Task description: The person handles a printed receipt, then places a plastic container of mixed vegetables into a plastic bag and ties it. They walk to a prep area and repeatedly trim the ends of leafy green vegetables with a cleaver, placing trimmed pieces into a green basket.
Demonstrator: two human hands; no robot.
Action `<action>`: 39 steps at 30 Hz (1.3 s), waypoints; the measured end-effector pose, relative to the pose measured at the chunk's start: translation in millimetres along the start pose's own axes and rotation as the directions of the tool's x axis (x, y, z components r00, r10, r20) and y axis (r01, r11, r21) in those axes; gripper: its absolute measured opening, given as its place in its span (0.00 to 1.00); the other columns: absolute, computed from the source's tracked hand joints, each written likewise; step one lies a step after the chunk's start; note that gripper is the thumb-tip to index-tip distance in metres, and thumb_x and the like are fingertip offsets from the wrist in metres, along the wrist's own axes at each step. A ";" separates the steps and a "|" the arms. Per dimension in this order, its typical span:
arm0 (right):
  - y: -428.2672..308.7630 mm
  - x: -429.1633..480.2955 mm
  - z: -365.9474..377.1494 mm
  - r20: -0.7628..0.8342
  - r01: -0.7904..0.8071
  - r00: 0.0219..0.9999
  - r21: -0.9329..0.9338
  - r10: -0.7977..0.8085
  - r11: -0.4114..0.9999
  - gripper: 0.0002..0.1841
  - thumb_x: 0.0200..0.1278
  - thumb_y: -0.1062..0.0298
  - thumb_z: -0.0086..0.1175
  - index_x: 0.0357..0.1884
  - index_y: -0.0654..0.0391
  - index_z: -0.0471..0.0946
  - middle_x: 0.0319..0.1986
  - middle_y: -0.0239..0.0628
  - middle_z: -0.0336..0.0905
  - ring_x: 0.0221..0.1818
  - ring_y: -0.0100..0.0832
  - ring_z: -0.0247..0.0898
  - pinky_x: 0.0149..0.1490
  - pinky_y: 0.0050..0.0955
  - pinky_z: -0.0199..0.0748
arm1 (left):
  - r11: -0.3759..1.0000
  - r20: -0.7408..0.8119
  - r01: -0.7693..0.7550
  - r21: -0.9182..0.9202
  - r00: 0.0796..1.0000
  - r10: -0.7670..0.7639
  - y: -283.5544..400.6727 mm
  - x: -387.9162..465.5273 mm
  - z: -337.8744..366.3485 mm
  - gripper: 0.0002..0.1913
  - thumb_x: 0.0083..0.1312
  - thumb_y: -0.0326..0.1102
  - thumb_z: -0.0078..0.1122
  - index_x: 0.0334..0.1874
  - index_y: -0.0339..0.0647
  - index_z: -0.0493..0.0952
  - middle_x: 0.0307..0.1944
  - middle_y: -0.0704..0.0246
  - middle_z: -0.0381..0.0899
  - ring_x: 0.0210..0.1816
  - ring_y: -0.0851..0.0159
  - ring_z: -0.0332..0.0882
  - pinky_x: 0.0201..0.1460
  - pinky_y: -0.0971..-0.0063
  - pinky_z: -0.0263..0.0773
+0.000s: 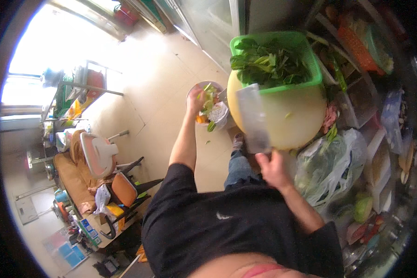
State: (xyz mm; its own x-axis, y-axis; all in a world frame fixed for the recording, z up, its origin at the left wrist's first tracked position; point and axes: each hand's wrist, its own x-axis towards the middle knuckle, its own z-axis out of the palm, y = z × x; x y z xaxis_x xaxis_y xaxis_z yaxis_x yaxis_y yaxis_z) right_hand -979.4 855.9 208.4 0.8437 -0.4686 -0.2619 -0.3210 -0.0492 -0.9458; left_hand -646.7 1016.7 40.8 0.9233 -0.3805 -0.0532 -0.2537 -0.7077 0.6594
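Observation:
My right hand (274, 170) grips a cleaver by its handle. The broad metal blade (253, 118) of the cleaver is held over the left part of a round, pale cutting board (288, 121). A small green scrap (288, 114) lies on the board. Leafy greens (271, 62) fill a green plastic basket (316, 74) at the board's far side. Down to the left, my left hand (195, 100) is over a waste bin (222, 121) holding vegetable trimmings (210, 95). Blur hides whether its fingers hold any of the trimmings.
A clear plastic bag (333, 166) of produce lies right of the board, beside white bins (378, 163). Behind the board stands a glass-fronted cabinet (215, 31). On the left are a chair (99, 154) and a cluttered metal rack (90, 87). Green bits lie on the tiled floor (166, 139).

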 end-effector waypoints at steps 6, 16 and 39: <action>43.9 -60.7 -110.5 -0.259 -0.099 0.966 -0.372 -0.001 0.923 0.17 0.67 0.58 0.53 0.35 0.65 0.71 0.25 0.46 0.76 0.25 0.42 0.72 0.30 0.39 0.67 | 0.702 -0.299 -0.074 -0.708 0.932 -0.204 23.5 35.0 -78.0 0.15 0.69 0.41 0.52 0.44 0.34 0.75 0.42 0.63 0.79 0.45 0.65 0.76 0.49 0.70 0.74; 119.8 -90.8 -86.2 -0.406 -0.225 0.914 -0.545 -0.019 0.808 0.25 0.64 0.53 0.54 0.46 0.71 0.69 0.20 0.51 0.75 0.22 0.52 0.74 0.27 0.45 0.72 | 0.640 0.498 -0.456 -0.619 0.402 0.768 355.6 -157.1 34.8 0.10 0.66 0.30 0.56 0.47 0.38 0.79 0.43 0.64 0.81 0.44 0.67 0.79 0.45 0.73 0.75; 144.7 -190.3 -160.5 -0.907 -0.502 0.395 -0.077 0.149 0.861 0.30 0.58 0.54 0.61 0.55 0.62 0.64 0.42 0.58 0.76 0.42 0.51 0.77 0.40 0.43 0.74 | -0.248 0.981 -0.949 -0.194 -0.185 -0.060 384.9 -197.2 95.9 0.19 0.64 0.51 0.52 0.40 0.40 0.81 0.27 0.58 0.82 0.35 0.52 0.81 0.45 0.57 0.72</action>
State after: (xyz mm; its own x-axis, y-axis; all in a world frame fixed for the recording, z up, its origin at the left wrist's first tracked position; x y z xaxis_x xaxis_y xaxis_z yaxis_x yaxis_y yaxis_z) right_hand -1255.5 796.4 152.2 -0.1046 -0.9920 -0.0701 -0.7333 0.1245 -0.6684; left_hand -954.1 762.3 233.1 -0.4387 -0.4712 -0.7652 -0.7573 0.6523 0.0325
